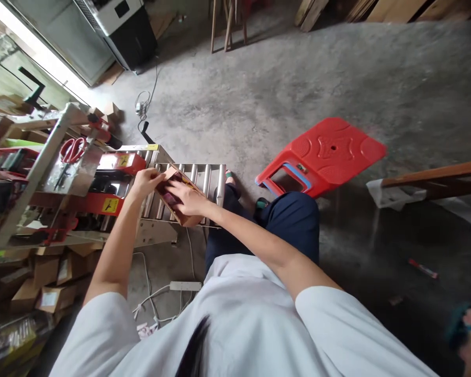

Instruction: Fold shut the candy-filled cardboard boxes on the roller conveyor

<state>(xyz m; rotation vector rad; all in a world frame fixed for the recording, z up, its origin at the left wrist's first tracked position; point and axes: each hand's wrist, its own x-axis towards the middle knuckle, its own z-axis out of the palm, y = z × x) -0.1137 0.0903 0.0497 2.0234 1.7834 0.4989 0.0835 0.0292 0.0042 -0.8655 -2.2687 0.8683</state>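
Observation:
An open cardboard box with dark red and yellow contents rests on the metal rollers of a short conveyor. My left hand is closed on a flap at the box's far left corner. Over the opening lies my right hand, its fingers spread and pressing on the dark red contents. What the contents are is too small to tell.
Left of the rollers stands a red and metal machine with red-handled scissors on it. Cartons are piled at lower left. A red plastic stool and a power strip are on the floor.

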